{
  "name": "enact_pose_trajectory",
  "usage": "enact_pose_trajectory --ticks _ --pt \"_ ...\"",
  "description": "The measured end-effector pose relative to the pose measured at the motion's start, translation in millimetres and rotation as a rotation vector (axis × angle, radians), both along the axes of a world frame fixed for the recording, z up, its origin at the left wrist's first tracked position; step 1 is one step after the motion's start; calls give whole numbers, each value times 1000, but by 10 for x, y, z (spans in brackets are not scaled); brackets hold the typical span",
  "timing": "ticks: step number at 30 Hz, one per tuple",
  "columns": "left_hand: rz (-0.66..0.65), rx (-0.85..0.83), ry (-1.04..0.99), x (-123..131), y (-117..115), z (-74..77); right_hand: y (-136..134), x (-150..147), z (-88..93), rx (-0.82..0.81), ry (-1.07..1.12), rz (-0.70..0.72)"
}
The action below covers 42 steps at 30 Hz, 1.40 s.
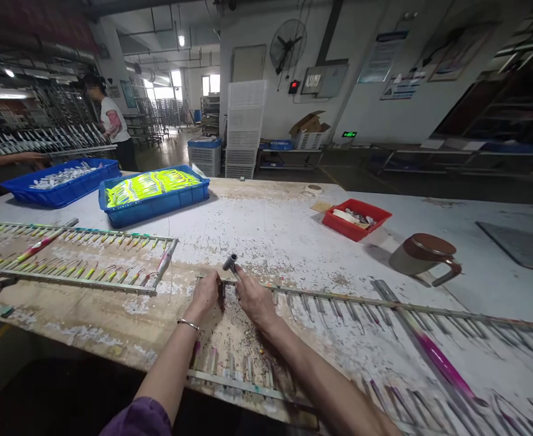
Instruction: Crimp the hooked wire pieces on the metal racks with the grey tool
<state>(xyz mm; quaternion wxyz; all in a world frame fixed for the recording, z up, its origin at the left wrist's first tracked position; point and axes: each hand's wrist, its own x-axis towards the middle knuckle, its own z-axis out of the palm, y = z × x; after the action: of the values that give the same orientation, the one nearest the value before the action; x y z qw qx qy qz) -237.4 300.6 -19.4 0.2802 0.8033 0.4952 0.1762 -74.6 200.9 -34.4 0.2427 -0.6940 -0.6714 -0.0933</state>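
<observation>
In the head view, my right hand (254, 298) is closed around a small metal hammer (231, 262) with a dark, tube-like head. My left hand (205, 292) is closed at the near-left end of a long metal rack (330, 294), just left of the hammer; its fingertips are partly hidden. Rows of grey metal clips line the rack's two rails, some stained purple. A pink-and-grey crossbar (443, 357) spans it on the right. Small flakes and crumbs (237, 336) lie beneath and around both hands.
Another rack (112, 286) with yellow-tipped pieces lies left. Behind stand blue trays, one with yellow pieces (157, 209), one with white pieces (62, 197). A red tray (357, 219) and lidded mug (423, 257) stand right. A person (114, 124) stands behind; another's arm (12, 159) reaches in left.
</observation>
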Motion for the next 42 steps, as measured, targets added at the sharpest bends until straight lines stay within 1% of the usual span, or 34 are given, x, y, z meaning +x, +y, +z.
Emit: enact_pose_trajectory --ticks 6,8,10,14,18,22,26,30,32,35,40,42 --pt "5 37 23 7 -16 4 -8 -4 -85 4 -25 5" --pt "9 45 26 8 -18 -6 2 3 -101 32 -10 -16" --pt "10 47 26 10 -14 -18 15 -5 -103 15 -12 -18" --pt "21 41 32 16 -2 -34 25 -43 -64 -83 -33 38" --pt "37 36 31 19 1 -28 -6 -75 -41 -45 -11 -4" --pt "33 29 21 18 -10 -4 -25 -84 -53 -79 -22 11" --pt "23 20 15 16 -30 25 -20 -53 -23 25 45 -30" --pt "15 4 10 16 -40 50 -28 -8 8 -46 -2 8" --pt "15 8 2 16 -42 56 -39 11 19 -54 -13 22" --pt "24 19 -16 14 -46 55 -55 27 29 -19 8 -14" --pt "15 55 9 13 -44 45 -68 64 35 -95 -9 -34" --pt "9 54 16 13 -39 39 -72 88 51 -35 8 -59"
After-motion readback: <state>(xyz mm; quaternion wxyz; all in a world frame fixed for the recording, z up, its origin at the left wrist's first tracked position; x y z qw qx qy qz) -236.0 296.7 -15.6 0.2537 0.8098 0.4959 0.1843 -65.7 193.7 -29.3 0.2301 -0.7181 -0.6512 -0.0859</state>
